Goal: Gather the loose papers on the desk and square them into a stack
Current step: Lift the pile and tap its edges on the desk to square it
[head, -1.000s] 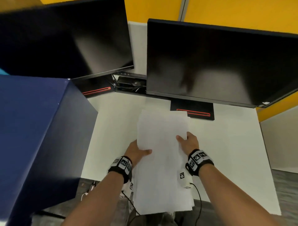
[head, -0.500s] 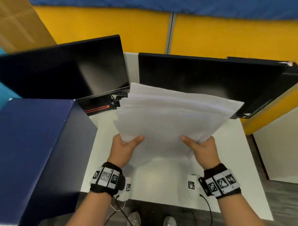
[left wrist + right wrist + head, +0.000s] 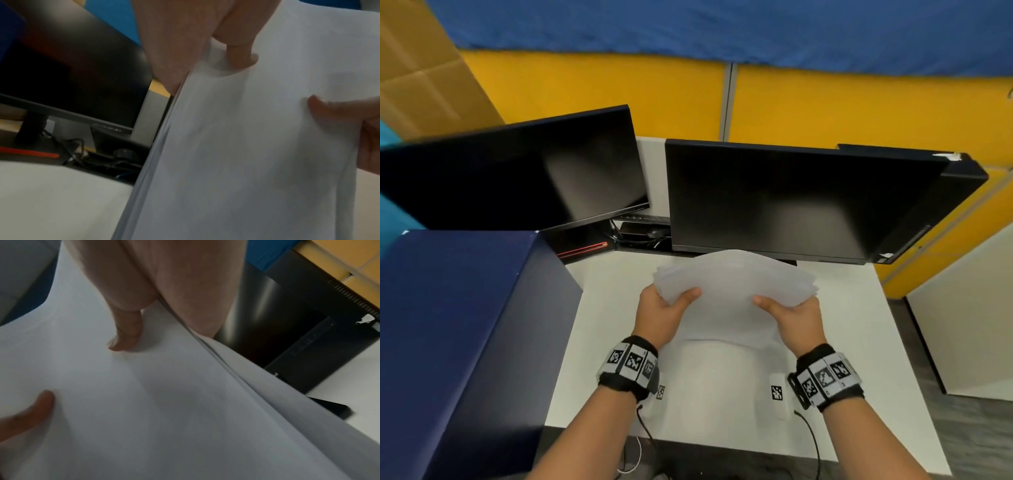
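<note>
A bundle of white papers stands on edge on the white desk, bowed over at the top, in front of the right monitor. My left hand grips its left side, thumb on the near face. My right hand grips its right side the same way. In the left wrist view the papers fill the right half, sheet edges slightly fanned, with my thumb pressing the face. The right wrist view shows the papers from the other side, with edges still uneven. Fingers behind the sheets are hidden.
Two dark monitors stand at the back of the desk, with cables between their bases. A dark blue box crowds the desk's left side. Yellow partition panels rise behind. The desk ends at the right, by a pale cabinet.
The papers went from lying flat on the desk to lifted and fanned wide, and now they are drawn together lower, standing on edge between both hands. My head has tilted up.
</note>
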### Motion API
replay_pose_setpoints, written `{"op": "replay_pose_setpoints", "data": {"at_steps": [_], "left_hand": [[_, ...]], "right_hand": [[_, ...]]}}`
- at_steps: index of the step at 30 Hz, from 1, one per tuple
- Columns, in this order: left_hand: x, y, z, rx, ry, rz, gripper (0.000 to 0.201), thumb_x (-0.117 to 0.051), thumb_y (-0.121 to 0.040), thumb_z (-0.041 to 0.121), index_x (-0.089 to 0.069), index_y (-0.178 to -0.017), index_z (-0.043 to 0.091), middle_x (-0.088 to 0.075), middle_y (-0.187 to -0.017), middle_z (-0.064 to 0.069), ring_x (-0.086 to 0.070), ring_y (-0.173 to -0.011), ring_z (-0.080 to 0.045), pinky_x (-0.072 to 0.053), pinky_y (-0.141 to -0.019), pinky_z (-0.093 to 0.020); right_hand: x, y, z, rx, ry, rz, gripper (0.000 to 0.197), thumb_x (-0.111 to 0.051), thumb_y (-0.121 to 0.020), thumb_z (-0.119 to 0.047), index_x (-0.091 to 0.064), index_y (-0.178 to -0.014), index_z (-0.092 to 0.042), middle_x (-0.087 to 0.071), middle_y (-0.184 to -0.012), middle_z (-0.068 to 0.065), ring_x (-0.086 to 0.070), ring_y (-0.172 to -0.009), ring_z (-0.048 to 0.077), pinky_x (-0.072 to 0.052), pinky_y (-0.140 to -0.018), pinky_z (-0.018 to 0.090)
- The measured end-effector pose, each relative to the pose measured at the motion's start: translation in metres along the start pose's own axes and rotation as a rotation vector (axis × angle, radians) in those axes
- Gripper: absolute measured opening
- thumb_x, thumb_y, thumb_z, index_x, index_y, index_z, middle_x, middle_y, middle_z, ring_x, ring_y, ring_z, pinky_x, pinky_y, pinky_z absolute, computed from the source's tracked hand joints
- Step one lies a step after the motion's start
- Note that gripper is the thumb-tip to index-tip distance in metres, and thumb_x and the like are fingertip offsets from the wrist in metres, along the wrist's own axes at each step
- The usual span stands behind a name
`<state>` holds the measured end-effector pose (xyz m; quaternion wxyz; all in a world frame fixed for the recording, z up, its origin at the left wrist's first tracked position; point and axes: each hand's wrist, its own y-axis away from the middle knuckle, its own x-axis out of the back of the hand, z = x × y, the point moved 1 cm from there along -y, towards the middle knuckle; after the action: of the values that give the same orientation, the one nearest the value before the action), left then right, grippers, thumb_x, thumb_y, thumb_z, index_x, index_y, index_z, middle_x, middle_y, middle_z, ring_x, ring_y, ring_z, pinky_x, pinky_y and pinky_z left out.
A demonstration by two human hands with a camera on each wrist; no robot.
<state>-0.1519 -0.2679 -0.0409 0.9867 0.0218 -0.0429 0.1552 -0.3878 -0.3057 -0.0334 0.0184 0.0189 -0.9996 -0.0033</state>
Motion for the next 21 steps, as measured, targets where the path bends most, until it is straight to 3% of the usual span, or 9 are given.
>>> {"op": "replay_pose_setpoints", "data": {"at_steps": [3, 5, 8, 11, 14, 16, 18, 19, 21], "left_hand": [[0.009, 0.002, 0.007, -0.046, 0.02, 0.018, 0.035, -0.085, -0.076, 0.014, -0.071, -0.107, 0.024, -0.077, -0.1, 0.016, -0.071, -0.097, -0.001, -0.055, -0.082, -0.016], [0.014, 0.003, 0.001, -0.056, 0.01, 0.016, 0.056, -0.089, -0.071, 0.022, -0.065, -0.122, 0.021, -0.073, -0.114, 0.005, -0.069, -0.106, -0.007, -0.056, -0.087, -0.023], [0.011, 0.007, 0.0, -0.049, 0.058, 0.066, 0.074, -0.091, -0.066, 0.036, -0.054, -0.13, 0.028, -0.066, -0.123, 0.003, -0.066, -0.109, -0.008, -0.055, -0.088, -0.02], [0.002, 0.011, 0.014, -0.08, 0.105, 0.186, 0.058, -0.079, -0.079, 0.035, -0.051, -0.13, 0.026, -0.062, -0.119, 0.01, -0.064, -0.107, -0.007, -0.054, -0.085, -0.018], [-0.009, 0.011, 0.034, -0.119, 0.178, 0.369, 0.043, -0.056, -0.087, 0.053, -0.058, -0.115, 0.021, -0.062, -0.105, 0.013, -0.061, -0.098, -0.001, -0.051, -0.085, -0.02], [-0.013, 0.008, 0.042, -0.083, 0.225, 0.415, 0.031, -0.059, -0.091, 0.05, -0.063, -0.1, 0.021, -0.063, -0.089, 0.008, -0.06, -0.078, 0.003, -0.051, -0.076, -0.02], [-0.014, 0.006, 0.044, -0.055, 0.247, 0.439, 0.013, -0.063, -0.093, 0.038, -0.065, -0.092, 0.025, -0.063, -0.082, 0.005, -0.057, -0.066, 0.005, -0.05, -0.071, -0.022], [-0.012, 0.003, 0.043, -0.051, 0.274, 0.441, 0.007, -0.063, -0.094, 0.033, -0.066, -0.094, 0.027, -0.068, -0.088, 0.002, -0.062, -0.074, 0.001, -0.051, -0.077, -0.026], [-0.01, 0.001, 0.043, -0.072, 0.307, 0.415, 0.01, -0.06, -0.092, 0.03, -0.066, -0.101, 0.029, -0.072, -0.103, -0.008, -0.067, -0.096, -0.017, -0.053, -0.086, -0.032]], "right_hand": [[0.006, 0.003, -0.008, 0.057, 0.009, -0.011, 0.034, -0.08, -0.075, 0.001, -0.071, -0.097, -0.023, -0.078, -0.091, -0.015, -0.073, -0.088, 0.002, -0.056, -0.079, 0.015], [0.012, 0.006, -0.001, 0.033, 0.043, -0.046, 0.04, -0.082, -0.073, -0.003, -0.069, -0.106, -0.02, -0.077, -0.097, -0.01, -0.072, -0.093, 0.003, -0.057, -0.082, 0.019], [0.009, 0.008, 0.005, -0.015, 0.112, -0.032, 0.035, -0.082, -0.075, -0.007, -0.069, -0.104, -0.025, -0.077, -0.095, -0.013, -0.072, -0.094, 0.006, -0.058, -0.083, 0.021], [0.001, 0.01, -0.003, 0.022, 0.119, 0.014, 0.028, -0.081, -0.077, -0.016, -0.07, -0.103, -0.02, -0.077, -0.097, -0.009, -0.072, -0.094, 0.007, -0.059, -0.084, 0.026], [-0.008, 0.011, -0.015, 0.043, -0.057, 0.018, 0.063, -0.084, -0.07, -0.042, -0.061, -0.119, -0.009, -0.072, -0.113, 0.005, -0.07, -0.102, 0.016, -0.057, -0.085, 0.028], [-0.015, 0.009, -0.023, 0.002, -0.109, 0.09, 0.074, -0.074, -0.071, -0.061, -0.058, -0.121, -0.01, -0.066, -0.119, 0.0, -0.063, -0.106, 0.017, -0.05, -0.094, 0.034], [-0.021, 0.005, -0.032, -0.001, -0.102, 0.195, 0.052, -0.067, -0.078, -0.061, -0.06, -0.097, -0.014, -0.06, -0.095, -0.005, -0.055, -0.089, 0.012, -0.043, -0.085, 0.034], [-0.023, 0.002, -0.037, 0.015, -0.103, 0.226, 0.047, -0.068, -0.082, -0.054, -0.058, -0.084, -0.008, -0.056, -0.08, -0.001, -0.052, -0.078, 0.014, -0.043, -0.076, 0.035], [-0.027, -0.001, -0.044, 0.033, -0.133, 0.252, 0.04, -0.068, -0.088, -0.036, -0.052, -0.07, -0.004, -0.049, -0.067, 0.006, -0.046, -0.065, 0.019, -0.04, -0.066, 0.035]]}}
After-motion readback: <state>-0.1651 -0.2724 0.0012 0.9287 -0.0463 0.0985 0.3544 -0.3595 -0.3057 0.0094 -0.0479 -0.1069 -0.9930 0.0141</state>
